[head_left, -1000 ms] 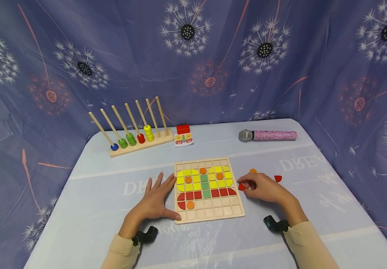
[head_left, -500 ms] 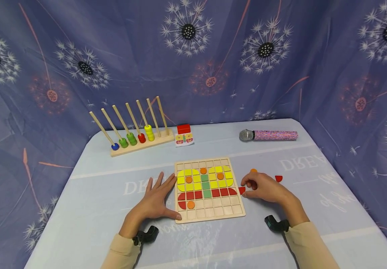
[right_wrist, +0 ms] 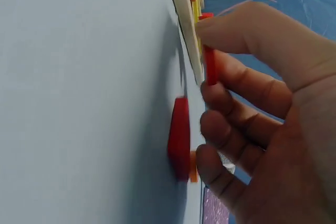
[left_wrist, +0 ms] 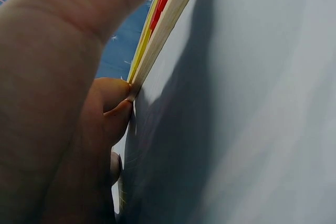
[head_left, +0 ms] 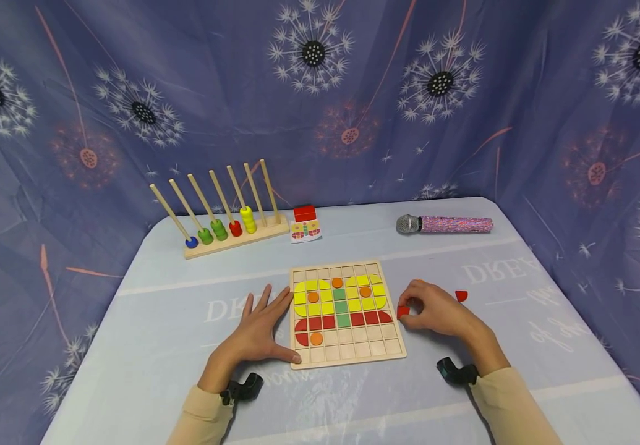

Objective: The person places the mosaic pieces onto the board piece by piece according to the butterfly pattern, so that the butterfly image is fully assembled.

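The wooden grid board [head_left: 355,353] lies mid-table, with yellow, green, orange and red tiles set in part of its squares. My left hand [head_left: 258,330] is spread at the board's left side, its thumb over the near left corner and its fingertips against the left edge. Just off the board's right edge, my right hand [head_left: 436,309] pinches a small red tile [head_left: 404,311] between thumb and forefinger. The right wrist view has that red tile [right_wrist: 210,66] held on edge, its other fingers loosely bent. Below those fingers a second red tile [right_wrist: 179,137] lies on the table.
A red tile [head_left: 461,296] and a mostly hidden orange tile [head_left: 419,281] lie around the right hand. Farther back are a peg rack [head_left: 242,237] with coloured beads, a butterfly pattern card [head_left: 305,231], a red block [head_left: 305,214] and a glittery microphone [head_left: 444,224].
The red tile at my right fingertips has turned, and thumb and forefinger have closed in on it. My left hand has stayed in place on the board.
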Tool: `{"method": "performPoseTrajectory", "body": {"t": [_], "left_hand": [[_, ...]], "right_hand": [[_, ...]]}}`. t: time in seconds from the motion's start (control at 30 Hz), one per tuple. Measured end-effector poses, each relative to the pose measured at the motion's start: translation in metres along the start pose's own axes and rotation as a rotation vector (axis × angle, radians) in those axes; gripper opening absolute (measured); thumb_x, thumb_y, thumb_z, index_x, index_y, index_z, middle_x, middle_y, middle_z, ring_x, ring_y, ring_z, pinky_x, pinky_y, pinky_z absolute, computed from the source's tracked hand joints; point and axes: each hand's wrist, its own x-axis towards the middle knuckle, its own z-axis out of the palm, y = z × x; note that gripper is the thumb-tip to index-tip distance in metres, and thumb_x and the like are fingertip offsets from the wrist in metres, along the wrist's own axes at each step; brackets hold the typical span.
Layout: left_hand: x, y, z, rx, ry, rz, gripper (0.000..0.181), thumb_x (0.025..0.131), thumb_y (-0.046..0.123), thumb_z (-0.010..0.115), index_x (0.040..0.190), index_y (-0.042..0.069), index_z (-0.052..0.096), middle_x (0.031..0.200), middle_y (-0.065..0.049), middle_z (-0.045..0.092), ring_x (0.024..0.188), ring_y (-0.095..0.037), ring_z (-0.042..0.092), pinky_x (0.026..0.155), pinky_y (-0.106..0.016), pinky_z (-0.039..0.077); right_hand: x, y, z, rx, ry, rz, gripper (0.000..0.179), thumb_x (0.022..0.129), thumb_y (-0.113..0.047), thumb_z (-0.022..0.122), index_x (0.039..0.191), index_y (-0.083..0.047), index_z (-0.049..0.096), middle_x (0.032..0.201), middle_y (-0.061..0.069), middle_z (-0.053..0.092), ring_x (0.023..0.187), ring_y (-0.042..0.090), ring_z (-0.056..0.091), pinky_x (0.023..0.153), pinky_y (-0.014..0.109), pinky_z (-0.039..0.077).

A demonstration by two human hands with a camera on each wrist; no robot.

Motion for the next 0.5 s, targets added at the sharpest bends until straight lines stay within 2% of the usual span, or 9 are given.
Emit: {"method": "performPoseTrajectory", "body": {"t": [0.17,0.5], "left_hand": [[0.000,0.000,-0.001,0.003,-0.004,0.001,0.130,0.050,0.085,0.067,0.155,0.023,0.021,0.159,0.009,0.015,0.145,-0.028,-0.003,0.111,-0.059,-0.005],[0.000,0.001,-0.001,-0.005,-0.001,-0.002,0.130,0.050,0.083,0.069,0.155,0.023,0.021,0.158,0.009,0.015,0.145,-0.028,-0.002,0.111,-0.059,-0.006]], "right_hand": [[0.006,-0.014,0.002,0.036,-0.005,-0.037,0.020,0.076,-0.027,0.081,0.092,-0.023,0.069,0.081,-0.006,0.058,0.076,0.012,0.050,0.066,0.027,0.043],[0.027,-0.056,0.024,-0.007,-0.095,-0.101,0.022,0.076,-0.032,0.080,0.092,-0.025,0.068,0.078,-0.011,0.055,0.072,0.008,0.050,0.062,0.026,0.046]]}}
